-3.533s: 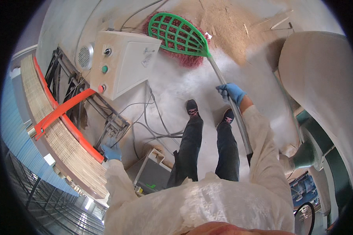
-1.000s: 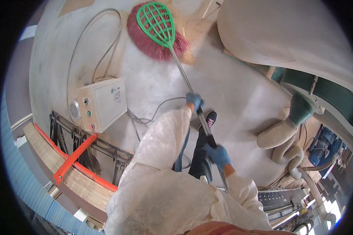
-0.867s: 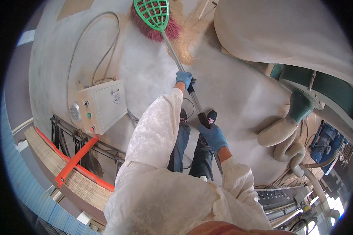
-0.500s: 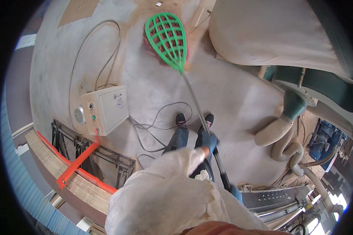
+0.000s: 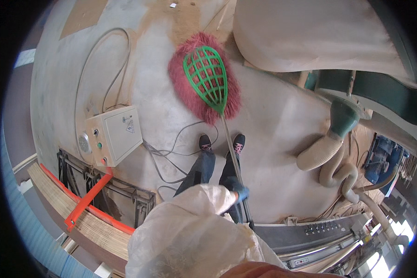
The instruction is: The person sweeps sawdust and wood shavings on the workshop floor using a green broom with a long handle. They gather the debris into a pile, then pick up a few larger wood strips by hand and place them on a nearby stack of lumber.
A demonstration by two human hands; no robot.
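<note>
Here's my left hand [image 5: 241, 192], fingers closed round the pole [image 5: 230, 148]. The mop's shaggy pink head [image 5: 206, 78] sits on the floor [image 5: 273, 134] ahead, slightly left of it, long axis running away from me. My right hand is out of sight; I can't tell its grip. Count: one mop, two shoes [image 5: 205, 142], one control box [image 5: 118, 134].

Pale grey floor [image 5: 275, 185] beneath you, beige control box [image 5: 123, 134] on your left, orange bar [image 5: 91, 193] reaching over stacked sheets [image 5: 102, 230], ribbed hose [image 5: 320, 152] on a green duct [image 5: 344, 119] to your right, bright light [image 5: 380, 268] at lower right.
</note>
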